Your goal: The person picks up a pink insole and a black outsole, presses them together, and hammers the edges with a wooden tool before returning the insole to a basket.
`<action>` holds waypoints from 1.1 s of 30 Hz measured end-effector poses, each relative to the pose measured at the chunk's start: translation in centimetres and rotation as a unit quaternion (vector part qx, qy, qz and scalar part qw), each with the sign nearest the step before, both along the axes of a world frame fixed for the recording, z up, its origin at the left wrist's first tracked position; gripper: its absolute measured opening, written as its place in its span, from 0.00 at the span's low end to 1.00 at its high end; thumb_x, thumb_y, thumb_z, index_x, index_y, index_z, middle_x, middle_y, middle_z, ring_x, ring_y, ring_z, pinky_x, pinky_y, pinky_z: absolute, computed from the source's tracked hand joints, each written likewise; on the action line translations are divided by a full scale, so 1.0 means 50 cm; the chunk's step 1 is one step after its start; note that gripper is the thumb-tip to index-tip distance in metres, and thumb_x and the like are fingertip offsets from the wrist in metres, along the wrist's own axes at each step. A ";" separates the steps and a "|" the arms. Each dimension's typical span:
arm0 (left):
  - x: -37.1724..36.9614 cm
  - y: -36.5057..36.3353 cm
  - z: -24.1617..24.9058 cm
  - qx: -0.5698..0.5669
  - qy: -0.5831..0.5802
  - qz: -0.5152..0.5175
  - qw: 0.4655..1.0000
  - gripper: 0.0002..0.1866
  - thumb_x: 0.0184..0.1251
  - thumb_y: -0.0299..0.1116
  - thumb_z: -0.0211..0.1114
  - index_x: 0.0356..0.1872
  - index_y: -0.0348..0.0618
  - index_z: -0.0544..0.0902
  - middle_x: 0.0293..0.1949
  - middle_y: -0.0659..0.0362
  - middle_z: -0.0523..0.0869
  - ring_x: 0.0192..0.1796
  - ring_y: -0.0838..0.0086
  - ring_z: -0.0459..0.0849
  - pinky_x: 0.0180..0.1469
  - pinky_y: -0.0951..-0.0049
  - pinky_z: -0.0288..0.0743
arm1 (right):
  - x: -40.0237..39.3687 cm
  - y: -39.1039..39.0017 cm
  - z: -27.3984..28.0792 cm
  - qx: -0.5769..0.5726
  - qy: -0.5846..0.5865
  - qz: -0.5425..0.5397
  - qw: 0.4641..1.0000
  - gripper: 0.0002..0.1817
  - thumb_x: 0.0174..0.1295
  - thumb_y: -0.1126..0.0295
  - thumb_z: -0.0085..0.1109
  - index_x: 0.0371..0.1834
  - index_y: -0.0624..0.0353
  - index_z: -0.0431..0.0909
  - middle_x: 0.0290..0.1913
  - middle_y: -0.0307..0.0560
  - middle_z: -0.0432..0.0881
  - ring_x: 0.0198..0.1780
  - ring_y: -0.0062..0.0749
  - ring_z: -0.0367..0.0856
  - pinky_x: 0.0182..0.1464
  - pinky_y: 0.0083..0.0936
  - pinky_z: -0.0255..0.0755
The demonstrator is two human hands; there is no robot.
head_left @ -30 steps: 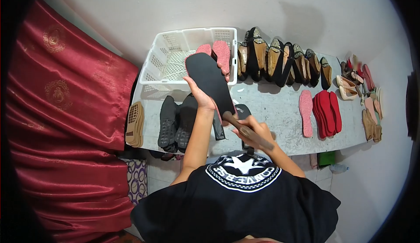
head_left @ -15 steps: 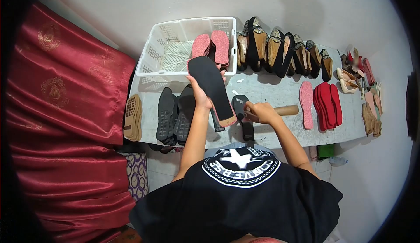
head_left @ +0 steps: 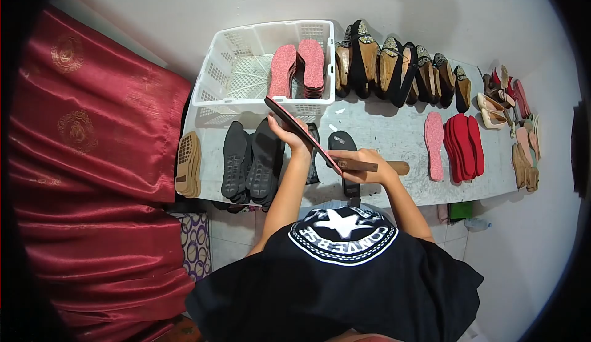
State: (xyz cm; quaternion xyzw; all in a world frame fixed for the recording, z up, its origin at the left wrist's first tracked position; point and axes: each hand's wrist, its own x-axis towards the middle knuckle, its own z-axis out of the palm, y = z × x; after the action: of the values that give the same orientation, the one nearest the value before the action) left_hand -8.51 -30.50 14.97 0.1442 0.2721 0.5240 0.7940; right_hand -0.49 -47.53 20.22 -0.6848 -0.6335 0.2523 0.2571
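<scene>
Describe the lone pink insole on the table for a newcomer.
Find the grey table, then the red insoles at right. The pink insole lies just left of them: speckled, on its own, unlike the pink stacks inside the white basket.

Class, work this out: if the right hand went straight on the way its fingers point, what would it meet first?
The right hand would probably meet the lower end of the black-and-pink insole in the left hand. They look close; depth is unclear, so they may be touching.
</scene>
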 end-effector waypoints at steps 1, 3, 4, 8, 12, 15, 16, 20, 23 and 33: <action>0.004 0.006 -0.022 -0.005 0.010 0.000 1.000 0.23 0.58 0.63 0.48 0.42 0.58 0.68 0.20 0.66 0.66 0.11 0.80 0.60 0.10 0.81 0.54 | -0.004 0.001 0.010 -0.012 -0.003 0.004 1.000 0.27 0.47 0.63 0.57 0.55 0.40 0.71 0.21 0.41 0.80 0.23 0.43 0.78 0.23 0.33 0.70; 0.011 0.014 -0.047 -0.003 0.036 0.002 0.999 0.24 0.57 0.62 0.51 0.48 0.60 0.64 0.24 0.65 0.66 0.11 0.80 0.60 0.10 0.81 0.54 | -0.015 0.001 0.009 0.010 -0.031 -0.007 0.999 0.25 0.48 0.59 0.58 0.54 0.40 0.72 0.20 0.41 0.80 0.23 0.43 0.79 0.24 0.33 0.71; 0.012 0.012 -0.035 0.003 0.051 0.005 0.999 0.26 0.58 0.61 0.52 0.52 0.62 0.60 0.26 0.64 0.66 0.12 0.80 0.61 0.10 0.82 0.55 | -0.023 0.000 0.013 0.022 -0.046 -0.013 0.999 0.24 0.48 0.57 0.58 0.53 0.40 0.73 0.19 0.41 0.80 0.23 0.42 0.79 0.24 0.32 0.71; 0.010 0.000 0.000 0.021 0.067 0.029 0.997 0.32 0.59 0.53 0.57 0.61 0.67 0.51 0.32 0.65 0.66 0.15 0.81 0.63 0.12 0.82 0.55 | -0.056 0.001 0.000 0.018 -0.113 -0.096 0.989 0.23 0.51 0.47 0.58 0.50 0.42 0.75 0.18 0.45 0.79 0.21 0.43 0.79 0.21 0.33 0.71; 0.004 0.013 -0.016 0.070 0.021 0.006 0.997 0.32 0.60 0.51 0.56 0.62 0.70 0.49 0.34 0.66 0.67 0.15 0.81 0.63 0.13 0.82 0.56 | -0.060 0.001 -0.018 0.061 -0.091 -0.115 0.987 0.20 0.51 0.53 0.58 0.48 0.41 0.76 0.18 0.47 0.78 0.20 0.42 0.79 0.21 0.33 0.72; 0.016 0.014 -0.034 0.171 -0.021 -0.013 0.985 0.33 0.62 0.48 0.54 0.64 0.70 0.47 0.38 0.67 0.68 0.21 0.81 0.67 0.20 0.81 0.62 | -0.060 0.003 -0.011 0.057 -0.143 -0.111 0.982 0.20 0.50 0.56 0.58 0.48 0.41 0.76 0.17 0.47 0.78 0.19 0.41 0.78 0.20 0.32 0.71; 0.020 0.016 -0.033 0.174 0.001 -0.014 0.985 0.32 0.61 0.49 0.54 0.63 0.68 0.50 0.38 0.66 0.69 0.23 0.80 0.68 0.22 0.79 0.64 | -0.061 0.004 -0.011 0.058 -0.152 -0.114 0.980 0.19 0.50 0.56 0.58 0.48 0.41 0.76 0.17 0.47 0.77 0.19 0.41 0.78 0.19 0.32 0.71; 0.016 0.015 0.007 0.161 0.117 -0.058 0.978 0.29 0.59 0.49 0.51 0.61 0.54 0.60 0.47 0.60 0.72 0.35 0.76 0.73 0.33 0.74 0.69 | -0.055 0.012 -0.023 0.047 -0.192 -0.105 0.975 0.20 0.49 0.57 0.58 0.49 0.41 0.76 0.17 0.47 0.77 0.18 0.41 0.78 0.18 0.32 0.70; 0.007 0.008 0.032 0.109 0.114 -0.107 0.982 0.30 0.59 0.53 0.48 0.59 0.47 0.65 0.53 0.56 0.72 0.39 0.74 0.75 0.34 0.75 0.70 | -0.058 0.016 -0.018 0.023 -0.191 -0.092 0.977 0.22 0.50 0.54 0.59 0.50 0.42 0.75 0.18 0.47 0.78 0.20 0.41 0.78 0.19 0.32 0.70; -0.035 0.039 0.026 0.014 -0.317 -0.298 0.900 0.46 0.47 0.54 0.58 0.64 0.37 0.52 0.58 0.43 0.64 0.42 0.63 0.71 0.43 0.68 0.70 | -0.024 0.006 0.047 0.198 0.057 -0.087 0.975 0.24 0.52 0.54 0.64 0.47 0.57 0.74 0.29 0.44 0.82 0.28 0.36 0.83 0.29 0.25 0.74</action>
State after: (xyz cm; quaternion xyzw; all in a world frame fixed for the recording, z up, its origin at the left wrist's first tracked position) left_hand -10.25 -28.56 16.27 0.0558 -0.0566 0.2850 0.9552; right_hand -1.71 -47.23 22.57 -0.6576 -0.5931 0.1373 0.4438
